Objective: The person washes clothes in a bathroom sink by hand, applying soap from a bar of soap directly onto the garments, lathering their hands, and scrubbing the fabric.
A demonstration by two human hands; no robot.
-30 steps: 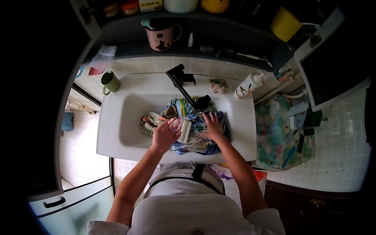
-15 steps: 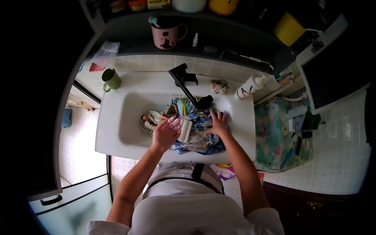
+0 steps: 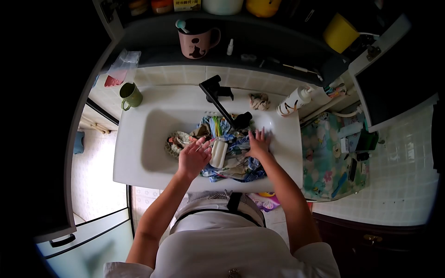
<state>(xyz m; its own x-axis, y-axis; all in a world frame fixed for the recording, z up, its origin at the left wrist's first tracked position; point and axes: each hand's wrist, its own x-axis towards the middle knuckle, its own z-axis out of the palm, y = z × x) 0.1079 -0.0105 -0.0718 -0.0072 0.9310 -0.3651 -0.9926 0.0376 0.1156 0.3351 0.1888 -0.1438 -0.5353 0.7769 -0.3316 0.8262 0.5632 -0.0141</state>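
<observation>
Bunched patterned cloth (image 3: pixel 238 166) lies in the white sink (image 3: pixel 155 134), with a white bar (image 3: pixel 218 154) resting on top. Just left of the bar is my left hand (image 3: pixel 194 157), palm turned up and fingers loosely curled but apart, holding nothing visible. My right hand (image 3: pixel 258 144) is spread over the right side of the cloth, its thumb toward the bar and nothing in its grasp. Above the cloth reaches the black faucet (image 3: pixel 220 104), its head between and beyond my two hands.
A green mug (image 3: pixel 131 95) stands at the sink's back left corner. Behind the basin on the right are a crumpled cloth (image 3: pixel 259 101) and a white pump bottle (image 3: pixel 295 101). A dark shelf above holds a pink mug (image 3: pixel 194 44).
My left hand's fingers have curled inward from a flatter spread. My right hand has shifted slightly right over the cloth, fingers still apart.
</observation>
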